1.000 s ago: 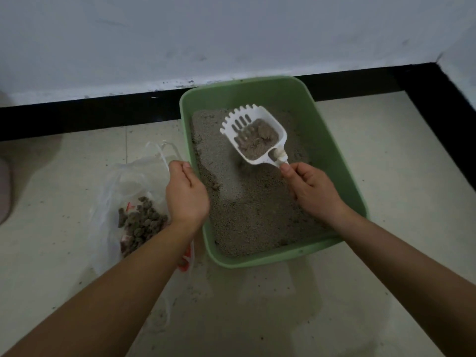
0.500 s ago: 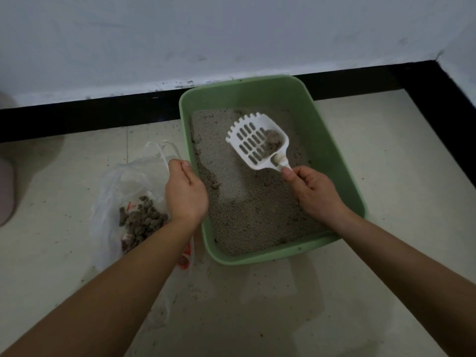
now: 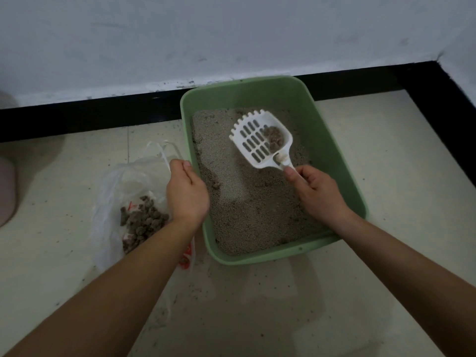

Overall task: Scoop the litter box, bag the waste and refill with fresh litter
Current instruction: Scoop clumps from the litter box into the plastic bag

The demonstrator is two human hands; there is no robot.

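Note:
A green litter box holding grey litter stands on the floor against the wall. My right hand grips the handle of a white slotted scoop, held above the litter with a small clump in its right corner. To the left of the box lies a clear plastic bag containing dark waste clumps. My left hand holds the bag's edge beside the box's left rim, fingers curled.
A black baseboard runs along the white wall behind the box and down the right side. Litter grains are scattered on the pale tile floor near the box. A pinkish object sits at the far left edge.
Loose litter has sifted out of the scoop, leaving a small clump in its corner. The scoop has tilted and shifted slightly right. My left hand has stayed put.

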